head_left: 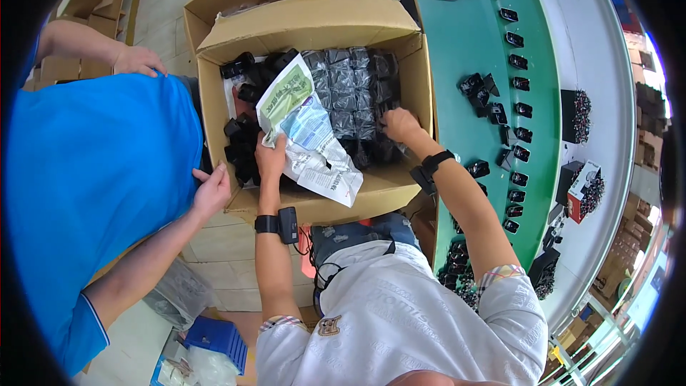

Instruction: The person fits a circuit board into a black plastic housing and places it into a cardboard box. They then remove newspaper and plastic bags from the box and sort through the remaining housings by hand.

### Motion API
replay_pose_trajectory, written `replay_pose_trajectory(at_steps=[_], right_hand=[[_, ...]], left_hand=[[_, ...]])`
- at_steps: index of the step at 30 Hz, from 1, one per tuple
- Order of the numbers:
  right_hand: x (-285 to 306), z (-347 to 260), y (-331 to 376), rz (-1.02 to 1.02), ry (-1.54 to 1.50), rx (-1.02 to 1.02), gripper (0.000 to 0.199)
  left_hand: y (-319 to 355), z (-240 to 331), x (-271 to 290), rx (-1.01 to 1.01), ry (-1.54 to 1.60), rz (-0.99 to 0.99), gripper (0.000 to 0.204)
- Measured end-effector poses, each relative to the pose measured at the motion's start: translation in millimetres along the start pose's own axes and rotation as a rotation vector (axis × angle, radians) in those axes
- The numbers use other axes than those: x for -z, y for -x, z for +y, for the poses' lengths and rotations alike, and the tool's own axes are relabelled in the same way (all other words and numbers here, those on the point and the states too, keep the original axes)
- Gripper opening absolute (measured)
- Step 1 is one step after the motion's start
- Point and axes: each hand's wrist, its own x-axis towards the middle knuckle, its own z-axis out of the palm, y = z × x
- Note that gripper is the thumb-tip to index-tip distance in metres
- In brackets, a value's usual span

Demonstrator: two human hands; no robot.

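Cardboard box [314, 25], open at the top, with its flaps folded outward and its interior packed with small black items sealed in clear bags [350, 93]. The left hand [270, 159] is closed on the lower edge of a crumpled printed plastic bag [307, 129], white with green and blue patches, which lies across the middle of the box and hangs over its near wall. The right hand [400, 125] is inside the box near the right wall, its fingers bent down onto the bagged items; whether it has hold of one cannot be told. Each wrist carries a black strap with a small black device. Loose black items [239, 139] are heaped against the left wall of the box. A second person in a blue shirt [93, 186] stands at the left of the box, one hand [212, 191] resting at its near left corner. A green conveyor belt [493, 50] runs along the right side of the box and bears a row of small black parts [518, 83] along its far edge.
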Motion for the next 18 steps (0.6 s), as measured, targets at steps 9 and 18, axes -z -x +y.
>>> replay_pose_trajectory(at_steps=[9, 18], right_hand=[[-33.7, 6.4, -15.8, 0.076, 0.297, 0.162, 0.010], [18.6, 4.3, 11.9, 0.402, -0.469, 0.023, 0.013]], left_hand=[[2.3, 14.6, -2.0, 0.087, 0.024, -0.053, 0.037], [5.6, 20.1, 1.4, 0.036, 0.010, -0.036, 0.035]])
